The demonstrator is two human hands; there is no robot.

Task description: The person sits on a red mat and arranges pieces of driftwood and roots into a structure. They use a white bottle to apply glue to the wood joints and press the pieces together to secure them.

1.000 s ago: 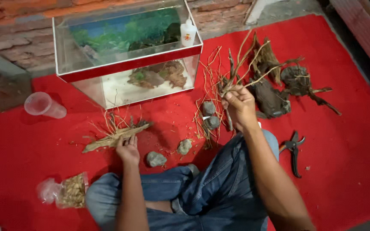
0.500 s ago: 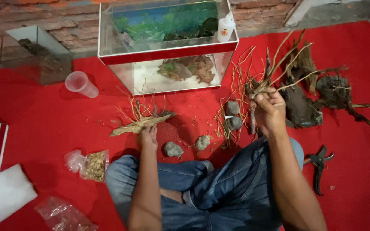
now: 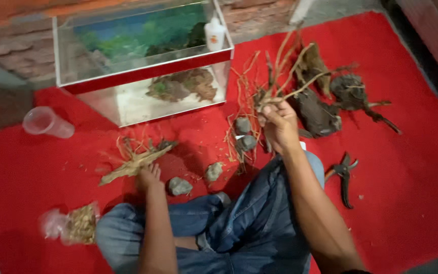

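1. Driftwood branch point(image 3: 280, 76), thin and forked, stands lifted above the red mat point(image 3: 406, 177), clenched at its base in the right hand point(image 3: 279, 124); its pale twigs fan upward past the dark root pieces point(image 3: 320, 109).
2. Nearest the seated person's denim-clad legs point(image 3: 239, 228), the left hand point(image 3: 148, 175) rests against the end of a flat, twiggy wood piece point(image 3: 135, 160) lying on the mat; whether the fingers actually close around it cannot be told.
3. Small grey stones point(image 3: 179, 186) lie just beside that hand, and two more stones point(image 3: 244, 134) sit under the raised branch. A plastic bag of brown chips point(image 3: 74, 226) lies near the left knee.
4. Black pruning shears point(image 3: 343, 175) lie apart to the right.
5. Farther off stands the glass tank point(image 3: 143, 76), a white bottle point(image 3: 215, 34) on its rim, a clear cup point(image 3: 46, 122) on its side nearby.
6. Risks, as I judge them: the slender twigs could snap under a tight grip, and a swing of the branch could knock the bottle or strike the glass.
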